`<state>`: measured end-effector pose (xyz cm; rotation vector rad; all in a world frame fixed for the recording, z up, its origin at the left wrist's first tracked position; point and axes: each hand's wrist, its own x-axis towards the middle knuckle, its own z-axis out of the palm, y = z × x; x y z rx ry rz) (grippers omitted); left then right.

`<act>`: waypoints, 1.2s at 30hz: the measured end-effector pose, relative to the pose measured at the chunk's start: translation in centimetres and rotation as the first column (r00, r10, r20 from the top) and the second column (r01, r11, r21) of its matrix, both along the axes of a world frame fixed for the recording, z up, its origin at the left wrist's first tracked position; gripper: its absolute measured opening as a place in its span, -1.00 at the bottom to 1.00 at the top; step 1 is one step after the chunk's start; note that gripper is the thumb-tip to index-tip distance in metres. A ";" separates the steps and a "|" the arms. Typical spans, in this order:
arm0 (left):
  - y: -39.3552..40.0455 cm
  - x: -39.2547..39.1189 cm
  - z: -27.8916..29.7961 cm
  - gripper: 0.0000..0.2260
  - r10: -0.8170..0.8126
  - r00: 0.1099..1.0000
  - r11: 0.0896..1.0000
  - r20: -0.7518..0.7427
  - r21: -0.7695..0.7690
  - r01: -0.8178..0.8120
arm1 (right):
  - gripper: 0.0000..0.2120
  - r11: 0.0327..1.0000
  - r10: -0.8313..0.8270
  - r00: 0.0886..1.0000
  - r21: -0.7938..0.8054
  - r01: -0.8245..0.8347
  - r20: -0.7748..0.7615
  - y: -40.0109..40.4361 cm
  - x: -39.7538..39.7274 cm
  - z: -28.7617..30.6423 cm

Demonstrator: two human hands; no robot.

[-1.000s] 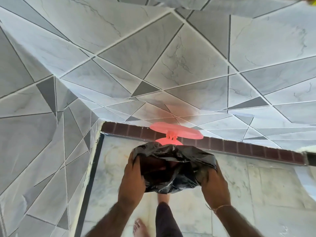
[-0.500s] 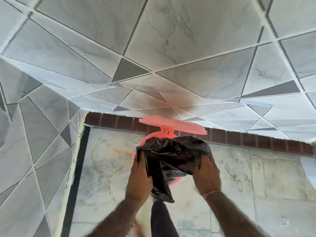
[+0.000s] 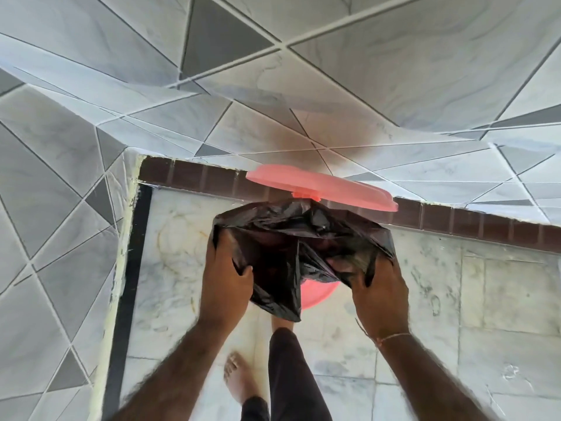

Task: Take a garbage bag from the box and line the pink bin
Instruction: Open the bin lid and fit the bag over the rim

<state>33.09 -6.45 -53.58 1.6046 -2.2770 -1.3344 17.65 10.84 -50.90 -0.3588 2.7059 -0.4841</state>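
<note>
A black garbage bag point(image 3: 291, 238) is held spread over the pink bin point(image 3: 317, 294), of which only a curved strip of rim shows below the bag. The bin's pink lid point(image 3: 318, 186) stands raised behind the bag, against the wall. My left hand point(image 3: 226, 278) grips the bag's left edge and my right hand point(image 3: 379, 294) grips its right edge, with fingertips tucked into the plastic. A flap of the bag hangs down in front of the bin. The garbage bag box is out of view.
The bin stands on a marble floor point(image 3: 188, 268) in a corner of grey tiled walls point(image 3: 91, 132), with a brown tile skirting point(image 3: 194, 177) along the back. My leg and bare foot point(image 3: 238, 378) are just in front of the bin.
Both hands have moved apart, stretching the bag's mouth wider over the bin. The view has tilted down and come closer to the bin.
</note>
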 end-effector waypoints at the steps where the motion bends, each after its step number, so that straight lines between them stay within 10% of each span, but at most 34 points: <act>1: -0.3 0.8 -0.7 -0.23 -0.015 0.999 1.000 0.040 -0.002 0.015 | -0.77 0.999 0.028 0.999 0.025 -0.028 0.018 0.1 0.1 -0.6; 8: 1.2 3.9 -5.4 -0.21 -0.223 0.957 0.972 0.186 0.113 0.205 | -0.39 0.975 0.116 0.968 0.161 -0.153 0.222 1.8 0.4 -6.3; 36: 4.3 11.0 -15.7 -0.26 -0.518 0.699 0.840 0.494 0.141 0.524 | -0.04 0.849 0.077 0.906 0.449 -0.279 0.416 10.5 0.0 -17.9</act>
